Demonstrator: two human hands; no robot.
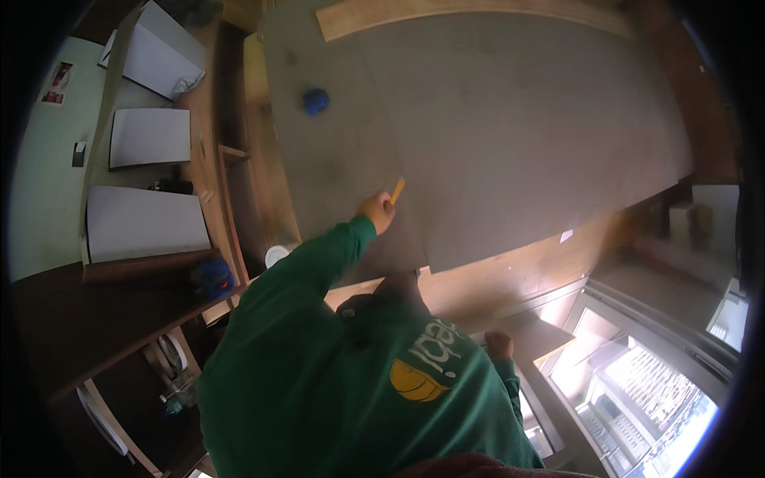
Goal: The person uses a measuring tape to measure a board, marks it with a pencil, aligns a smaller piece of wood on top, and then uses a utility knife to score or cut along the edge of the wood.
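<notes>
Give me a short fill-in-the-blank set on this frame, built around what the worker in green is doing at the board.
1. A person in a green sweatshirt presses a ___ pencil against the grey board with one hand.
2. Beyond the pencil, a small ___ object lies on the board.
3. The white panels stand on the picture's ___ side.

Missing words: yellow; blue; left.
</notes>
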